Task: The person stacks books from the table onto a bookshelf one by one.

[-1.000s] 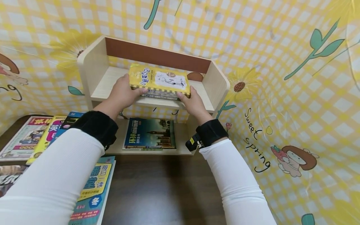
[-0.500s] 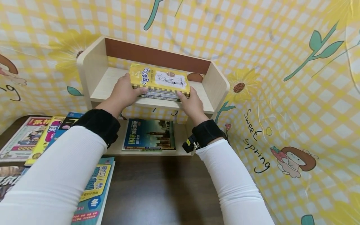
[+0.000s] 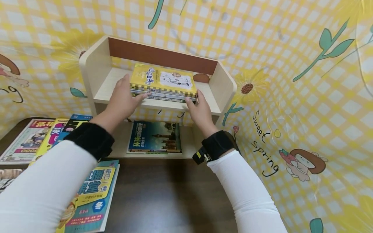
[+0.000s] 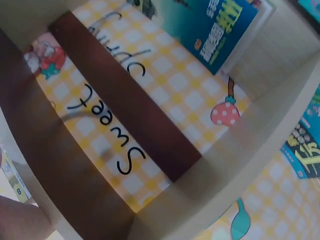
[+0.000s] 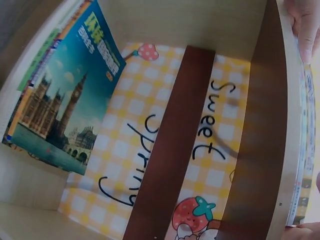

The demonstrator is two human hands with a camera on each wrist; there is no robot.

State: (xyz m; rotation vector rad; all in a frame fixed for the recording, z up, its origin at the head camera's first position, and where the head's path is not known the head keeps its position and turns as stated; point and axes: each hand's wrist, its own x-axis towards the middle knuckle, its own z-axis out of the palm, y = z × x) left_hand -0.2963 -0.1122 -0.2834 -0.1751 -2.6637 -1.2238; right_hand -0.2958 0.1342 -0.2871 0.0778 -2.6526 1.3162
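A person's two hands are apart, one at each end of a stack of books [image 3: 163, 95] that lies flat on the upper shelf [image 3: 107, 88] of a small bookcase [image 3: 97, 61], close to its front edge. The left hand [image 3: 122, 100] is spread loosely around the left end, its fingers stretched along the side and its thumb in front of the lower books (whether it touches them cannot be told). The right hand [image 3: 200, 110] is at the right front corner, thumb before the spines and a finger at the end; whether it grips or merely rests there cannot be told.

The top book [image 3: 167, 79] is yellow, with a line drawing on a white patch. Behind the stack runs a brown board [image 3: 163, 55].

On the lower shelf [image 3: 189, 145] a blue book [image 3: 157, 136] with a clock tower on its cover lies over others. Below spreads a dark table [image 3: 163, 191], with a teal book [image 3: 94, 197] partly behind the left sleeve [image 3: 49, 184] and a magazine [image 3: 29, 142] farther left. Yellow checked cloth [image 3: 294, 106] covers the walls (one part reads "Sweet spring").
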